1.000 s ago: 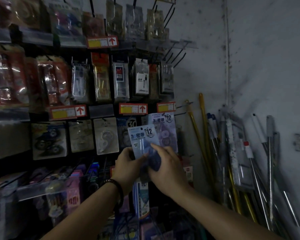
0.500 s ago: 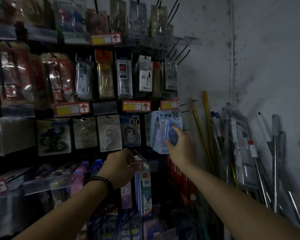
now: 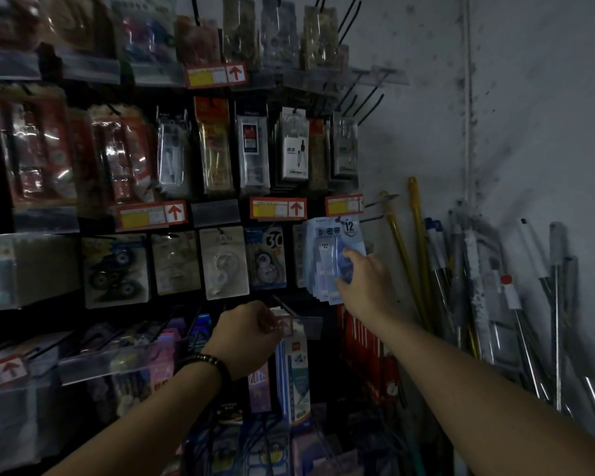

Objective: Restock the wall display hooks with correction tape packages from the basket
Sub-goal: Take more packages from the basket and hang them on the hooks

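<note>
The package (image 3: 334,242) leaves our two-handed hold and now hangs at the front of the stack (image 3: 312,269), up toward 1 o'clock. Our left hand (image 3: 246,338) drops off it toward 7 o'clock; only our right hand (image 3: 368,286) touches it.

The stack of correction tape packages (image 3: 327,249) hangs on the wall display directly ahead of the right hand (image 3: 364,283); the fingertips (image 3: 348,258) touch the front package. A price label (image 3: 344,205) sits above the hand. A neighbouring package (image 3: 267,259) hangs to its left. Leaning poles (image 3: 416,252) stand to its right. The left hand (image 3: 248,334) lies lower left.
</note>
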Demonstrator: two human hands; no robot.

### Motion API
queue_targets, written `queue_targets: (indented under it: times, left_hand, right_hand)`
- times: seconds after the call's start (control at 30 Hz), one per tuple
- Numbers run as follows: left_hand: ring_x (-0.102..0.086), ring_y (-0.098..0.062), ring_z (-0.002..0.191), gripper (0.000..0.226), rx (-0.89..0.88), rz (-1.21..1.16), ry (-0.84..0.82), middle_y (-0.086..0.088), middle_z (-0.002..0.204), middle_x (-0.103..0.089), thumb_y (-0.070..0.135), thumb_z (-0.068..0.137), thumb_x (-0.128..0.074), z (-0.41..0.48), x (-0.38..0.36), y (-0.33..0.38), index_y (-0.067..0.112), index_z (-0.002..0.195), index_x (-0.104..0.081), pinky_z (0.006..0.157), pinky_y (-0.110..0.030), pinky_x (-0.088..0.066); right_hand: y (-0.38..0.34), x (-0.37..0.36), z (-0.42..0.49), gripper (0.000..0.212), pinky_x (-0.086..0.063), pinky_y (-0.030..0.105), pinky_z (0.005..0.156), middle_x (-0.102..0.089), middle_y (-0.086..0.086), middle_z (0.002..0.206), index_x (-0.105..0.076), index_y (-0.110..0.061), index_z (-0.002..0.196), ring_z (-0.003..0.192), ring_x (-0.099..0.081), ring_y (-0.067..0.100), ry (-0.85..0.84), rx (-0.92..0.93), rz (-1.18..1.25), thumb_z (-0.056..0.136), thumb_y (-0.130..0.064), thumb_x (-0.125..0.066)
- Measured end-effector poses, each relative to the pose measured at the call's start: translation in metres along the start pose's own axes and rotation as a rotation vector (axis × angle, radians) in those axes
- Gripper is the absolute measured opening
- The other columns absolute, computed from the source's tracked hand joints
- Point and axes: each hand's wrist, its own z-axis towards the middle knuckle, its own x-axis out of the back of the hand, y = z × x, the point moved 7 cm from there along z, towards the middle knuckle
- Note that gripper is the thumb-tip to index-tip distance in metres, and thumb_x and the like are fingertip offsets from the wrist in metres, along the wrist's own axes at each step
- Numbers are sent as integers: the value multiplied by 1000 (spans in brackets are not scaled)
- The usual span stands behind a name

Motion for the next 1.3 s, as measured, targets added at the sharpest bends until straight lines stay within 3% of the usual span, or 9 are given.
queue_targets:
  times: [0.1, 0.23, 0.37, 0.47, 0.6, 0.9, 1.0, 1.17, 1.3]
  left_hand:
    - [-69, -11, 95, 18, -5, -11, -2, 9, 100, -73, 40, 94, -72, -3, -2, -5, 24, 102, -71, 81, -26, -54]
    - [-69, -11, 94, 11, -7, 13, -50, 8, 97, -73, 34, 92, -73, -12, -5, -16, 24, 96, -72, 87, -32, -59]
    - [-70, -9, 94, 10, -27, 15, -82, 9, 98, -74, 33, 93, -73, -26, -1, -24, 23, 96, -73, 89, -31, -59]
    - [-69, -5, 91, 10, -38, 57, -124, 11, 97, -74, 33, 95, -71, -44, 1, -34, 24, 97, -73, 77, -16, -55]
    - [-66, 2, 81, 7, -39, 97, -199, 15, 88, -72, 34, 94, -69, -89, -4, -57, 32, 89, -67, 63, -10, -46]
    - [-73, -15, 81, 32, 97, 198, -452, 9, 90, -76, 56, 87, -57, -275, -67, -181, 29, 97, -70, 71, -39, -59]
    - [-71, -13, 83, 41, 191, 213, -551, 13, 90, -73, 66, 81, -45, -348, -94, -235, 33, 91, -67, 72, -38, -60]
    - [-68, -5, 82, 8, 388, 220, -728, 14, 93, -71, 45, 97, -66, -447, -130, -291, 38, 93, -65, 74, -28, -59]
    - [-67, -11, 83, 12, 493, 232, -793, 10, 94, -68, 41, 98, -62, -511, -159, -341, 32, 106, -66, 71, -30, -57]
  right_hand:
    - [-5, -6, 7, 46, -62, 45, 77, -60, 8, 116, -61, -27, 126, 95, -65, 28, 17, 12, 5, 84, -23, -81]
    - [-12, -10, 17, 30, -63, 44, 65, -64, 7, 101, -59, -24, 105, 80, -65, 26, 22, 21, -98, 85, -14, -79]
    - [-11, -12, 9, 38, -61, 46, 76, -56, 11, 120, -58, -25, 123, 93, -64, 32, -20, -40, -157, 90, -22, -77]
    - [-8, -12, -12, 55, -58, 48, 86, -45, 12, 134, -51, -25, 139, 110, -59, 35, -60, -58, -162, 91, -33, -76]
    - [-24, -9, -66, 39, -55, 46, 92, -48, 6, 132, -57, -25, 127, 117, -56, 30, -69, 23, -107, 92, -36, -71]
    - [-54, -92, -287, 11, -58, 37, 74, -63, -12, 90, -64, -29, 102, 83, -64, 14, -506, 143, 141, 93, -32, -70]
    - [-41, -143, -381, 12, -57, 34, 70, -65, -10, 79, -66, -29, 100, 78, -66, 15, -678, 82, 143, 90, -31, -73]
    - [-10, -211, -533, 7, -54, 31, 68, -64, -9, 75, -65, -27, 87, 73, -64, 10, -989, -6, 126, 87, -30, -72]
    - [19, -253, -637, 10, -60, 32, 75, -70, -12, 83, -71, -28, 94, 80, -68, 6, -1211, -163, 63, 87, -34, -75]
